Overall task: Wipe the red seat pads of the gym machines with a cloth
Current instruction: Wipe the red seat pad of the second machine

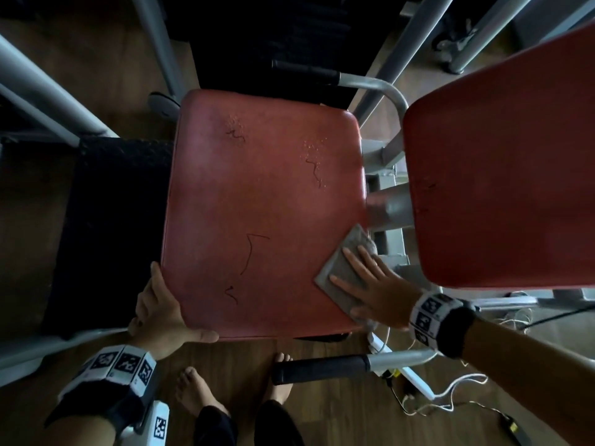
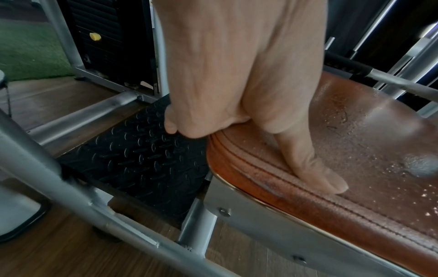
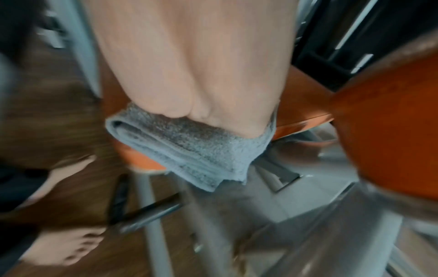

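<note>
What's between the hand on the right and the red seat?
A folded grey cloth, pressed flat under the right hand on the red seat pad; the head view shows it.

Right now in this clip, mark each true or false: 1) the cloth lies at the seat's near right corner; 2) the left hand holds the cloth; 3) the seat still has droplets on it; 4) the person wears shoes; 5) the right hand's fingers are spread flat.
1) True: the grey cloth sits at the near right corner of the red seat pad.
2) False: the left hand grips the seat's near left corner; the right hand presses the cloth.
3) True: droplets speckle the far part.
4) False: the feet are bare.
5) True.
</note>
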The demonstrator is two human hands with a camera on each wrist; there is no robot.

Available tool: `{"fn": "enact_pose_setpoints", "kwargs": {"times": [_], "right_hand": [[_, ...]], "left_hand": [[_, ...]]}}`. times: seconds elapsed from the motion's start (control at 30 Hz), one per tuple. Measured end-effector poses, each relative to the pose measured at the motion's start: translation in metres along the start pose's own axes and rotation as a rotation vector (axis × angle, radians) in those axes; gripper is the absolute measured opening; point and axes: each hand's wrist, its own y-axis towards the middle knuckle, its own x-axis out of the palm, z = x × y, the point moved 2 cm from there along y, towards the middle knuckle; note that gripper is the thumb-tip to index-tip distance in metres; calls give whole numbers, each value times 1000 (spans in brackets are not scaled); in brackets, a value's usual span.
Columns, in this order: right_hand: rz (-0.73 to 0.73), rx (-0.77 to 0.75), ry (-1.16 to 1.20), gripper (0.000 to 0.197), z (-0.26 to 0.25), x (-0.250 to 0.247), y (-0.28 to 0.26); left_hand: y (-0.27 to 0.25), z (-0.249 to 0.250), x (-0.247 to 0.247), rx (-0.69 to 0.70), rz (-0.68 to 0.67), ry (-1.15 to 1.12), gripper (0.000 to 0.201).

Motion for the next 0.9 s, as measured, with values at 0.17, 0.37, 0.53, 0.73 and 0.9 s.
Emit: {"fn": "enact_pose_setpoints", "kwargs": {"times": [0.17, 0.37, 0.53, 0.73, 0.9], "right_hand": [[-24, -133, -15, 82, -38, 1, -16], [73, -390, -19, 73, -90, -29, 29], [125, -371, -26, 66, -116, -46, 57], [192, -308, -7, 68, -125, -49, 59], [246, -293, -62, 81, -124, -59, 78]], "left_hand": [[-2, 0, 0, -9, -11, -22, 175], [-2, 2, 0, 0, -26, -25, 175], [-3, 2, -2, 5, -35, -23, 173], [-6, 0, -3, 25, -58, -44, 168], [-7, -3, -2, 33, -57, -66, 167]]}}
